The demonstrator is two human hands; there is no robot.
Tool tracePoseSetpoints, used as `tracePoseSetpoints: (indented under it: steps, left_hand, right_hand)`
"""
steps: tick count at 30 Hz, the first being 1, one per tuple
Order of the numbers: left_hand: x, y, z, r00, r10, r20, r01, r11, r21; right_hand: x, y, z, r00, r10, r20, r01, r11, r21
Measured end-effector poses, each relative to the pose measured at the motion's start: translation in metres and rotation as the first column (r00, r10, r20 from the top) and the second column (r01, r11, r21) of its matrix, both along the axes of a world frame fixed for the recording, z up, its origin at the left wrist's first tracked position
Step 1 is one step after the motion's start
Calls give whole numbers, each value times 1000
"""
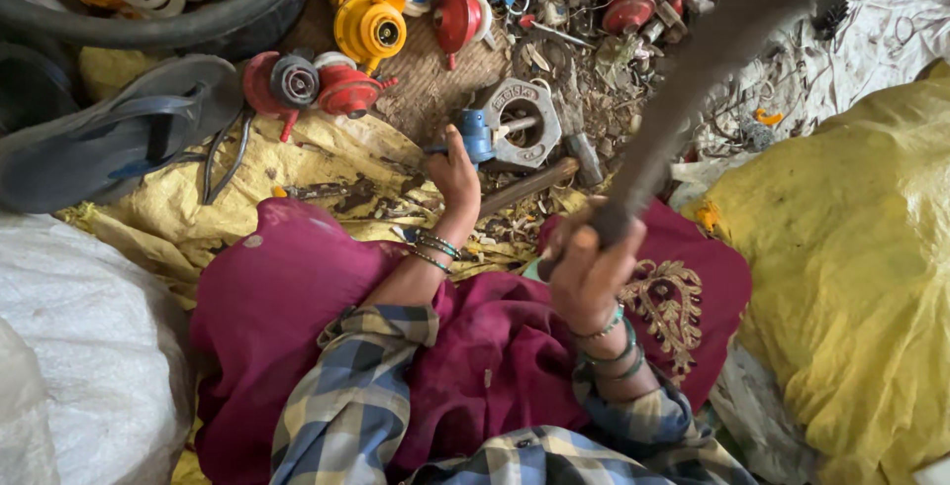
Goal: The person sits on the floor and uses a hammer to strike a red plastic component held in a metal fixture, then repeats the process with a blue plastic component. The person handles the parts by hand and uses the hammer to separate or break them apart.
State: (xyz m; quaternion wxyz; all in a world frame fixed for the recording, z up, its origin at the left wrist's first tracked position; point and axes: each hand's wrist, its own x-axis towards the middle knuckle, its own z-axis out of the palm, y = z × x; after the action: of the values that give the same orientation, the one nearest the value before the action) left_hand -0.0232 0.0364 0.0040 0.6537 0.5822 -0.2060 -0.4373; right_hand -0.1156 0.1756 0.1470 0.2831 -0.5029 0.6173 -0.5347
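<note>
Left hand grips blue part on metal block.
Right hand fisted on raised rod — wrist cocked up.

yellow sack on floor carries scrap parts.

Both hands clenched, right apparently raised.
</note>
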Motion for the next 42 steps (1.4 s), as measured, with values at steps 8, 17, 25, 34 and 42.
tracePoseSetpoints:
  steps: [8, 17, 25, 34, 42]
  left_hand:
    - [0, 6, 11, 985, 50, 165, -6, 966, -258]
    - [-3, 2, 0, 998, -55, 38, 54, 999, 3]
    - [-6, 12, 9, 997, -82, 9, 83, 990, -115]
    - [-6, 1, 2, 996, -8, -92, 4, 999, -42]
    - [7, -16, 7, 995, -14, -98, -15, 956, -292]
  right_hand:
    - [-8, -28, -104, 713, 198, -673, -64, 974, 218]
    - [-29, 12, 5, 937, -33, -348, -86, 944, -319]
    - [-19, -10, -91, 735, 242, -633, 28, 922, 385]
    - [-26, 1, 7, 994, 105, -2, -105, 994, 24]
    - [-8, -7, -18, 956, 69, -285, 15, 959, 282]
